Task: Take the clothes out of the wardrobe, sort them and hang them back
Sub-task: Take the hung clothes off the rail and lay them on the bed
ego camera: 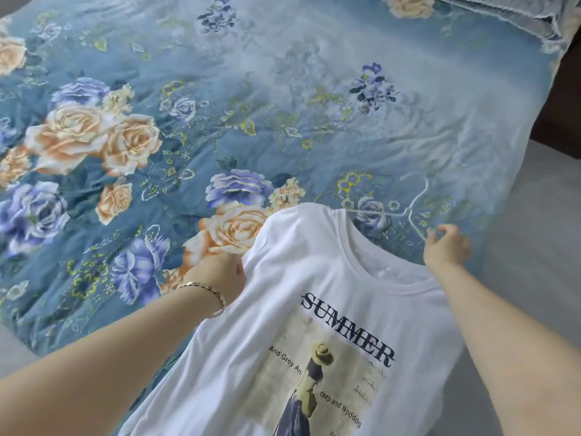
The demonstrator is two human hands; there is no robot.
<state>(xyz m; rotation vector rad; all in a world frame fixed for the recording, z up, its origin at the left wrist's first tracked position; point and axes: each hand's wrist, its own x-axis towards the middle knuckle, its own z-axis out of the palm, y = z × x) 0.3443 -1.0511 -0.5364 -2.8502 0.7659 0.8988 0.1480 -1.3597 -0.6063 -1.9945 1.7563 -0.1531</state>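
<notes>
I see the white T-shirt (283, 309) print side up, over the near edge of the floral bedspread (283, 121). Left hand (220, 273), bracelet (207, 294) on the wrist, grips the bunched shoulder fabric, its fingertips hidden by cloth. Right hand (446, 247) is just past the collar, fingers loosely curled at the end of a thin white hanger (377, 212). I cannot tell whether they hold it.

- "SUMMER" stands in large dark capitals across the chest of the white T-shirt (283, 309).
- "And Groy An" runs along the left side of the printed picture (283, 369).
- "deep and Noddog" runs along its lower right.
- The other small lines there are too blurred to read.
</notes>
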